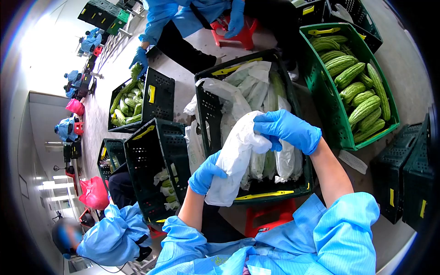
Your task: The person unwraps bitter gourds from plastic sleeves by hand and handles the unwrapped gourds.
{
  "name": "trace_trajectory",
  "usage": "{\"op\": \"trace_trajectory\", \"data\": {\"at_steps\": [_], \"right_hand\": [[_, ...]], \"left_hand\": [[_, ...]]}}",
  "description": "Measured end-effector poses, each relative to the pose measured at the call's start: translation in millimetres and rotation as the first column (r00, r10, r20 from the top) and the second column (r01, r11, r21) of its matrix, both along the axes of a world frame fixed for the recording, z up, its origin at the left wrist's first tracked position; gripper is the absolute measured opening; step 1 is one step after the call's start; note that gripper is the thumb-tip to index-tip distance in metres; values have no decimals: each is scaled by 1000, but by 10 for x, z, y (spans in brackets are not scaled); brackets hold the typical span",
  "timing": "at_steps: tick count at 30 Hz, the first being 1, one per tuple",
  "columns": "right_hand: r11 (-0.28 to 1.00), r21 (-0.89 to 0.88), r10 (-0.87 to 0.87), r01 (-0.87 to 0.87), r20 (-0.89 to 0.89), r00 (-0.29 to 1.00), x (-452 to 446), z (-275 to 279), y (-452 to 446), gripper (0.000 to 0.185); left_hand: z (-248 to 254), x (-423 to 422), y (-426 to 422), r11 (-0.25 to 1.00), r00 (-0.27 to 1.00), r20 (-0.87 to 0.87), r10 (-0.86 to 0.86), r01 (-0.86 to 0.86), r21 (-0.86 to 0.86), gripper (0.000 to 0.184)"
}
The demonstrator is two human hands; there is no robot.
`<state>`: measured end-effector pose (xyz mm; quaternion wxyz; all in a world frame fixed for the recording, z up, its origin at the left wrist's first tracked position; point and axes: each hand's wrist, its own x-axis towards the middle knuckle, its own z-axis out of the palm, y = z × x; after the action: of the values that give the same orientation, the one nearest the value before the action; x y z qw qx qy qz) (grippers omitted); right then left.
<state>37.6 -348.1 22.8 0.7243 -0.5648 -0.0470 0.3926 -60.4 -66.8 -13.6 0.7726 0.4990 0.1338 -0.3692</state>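
Observation:
A white plastic bag (233, 160) hangs slanted between my two blue-gloved hands; whatever is inside it is hidden. My left hand (206, 175) is wrapped round its lower left side, thumb across the front. At its upper end, my right hand (289, 130) pinches the gathered plastic. Directly beneath is a dark green crate (208, 121) with yellow handles. Long green vegetables in white plastic wrapping (257, 165) lie inside it, together with loose plastic sheets (254, 73).
At right stands a green crate (316, 85) of bitter melons (365, 110). Left are a dark crate (137, 151) and another crate (160, 98) holding bitter melons. A co-worker's gloved hand (140, 59) touches one there. Another person (110, 233) sits lower left. A red stool (270, 217) is near me.

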Motion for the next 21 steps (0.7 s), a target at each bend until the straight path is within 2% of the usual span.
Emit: {"op": "trace_trajectory", "data": {"at_steps": [4,7,8,11,13,14,15,17,18,19,21], "right_hand": [[991,-119,-53,53,8,999,27,-91,54,26],[972,-210,-97,105,48,994,34,-104,87,24],[969,-200,-134,143,58,989,27,-124,97,22],[949,-190,-233,252,116,966,23,-191,124,17],[924,-203,-285,323,197,938,66,-222,74,14],[910,-64,-370,409,317,873,96,-226,44,12],[880,-1,-453,476,303,838,161,-203,-13,11],[894,-111,-401,433,231,887,222,8,-226,11],[906,-81,-382,416,271,884,219,-59,-246,13],[899,18,-432,437,198,880,181,-126,-212,14],[917,-62,-367,394,257,894,148,-211,-154,14]], "left_hand": [[-143,-74,72,995,997,-76,-29,21,-98,81],[-195,-146,8,989,997,-63,-41,31,-141,84],[-60,-143,-85,979,998,-55,-10,-1,-203,84],[51,-164,-138,987,997,-77,28,-40,-157,81],[63,-158,-115,991,992,-111,-57,43,-126,79],[71,-147,-110,990,986,-129,-101,87,-111,78],[47,-148,-128,985,983,-123,-136,121,-121,76],[-39,-186,-206,972,972,-112,-207,190,-142,73],[-45,-190,-258,967,966,-104,-235,222,-123,68],[-116,-240,-287,975,974,-80,-213,207,-84,65],[-142,-255,-331,982,982,10,-188,188,-1,63]]}}
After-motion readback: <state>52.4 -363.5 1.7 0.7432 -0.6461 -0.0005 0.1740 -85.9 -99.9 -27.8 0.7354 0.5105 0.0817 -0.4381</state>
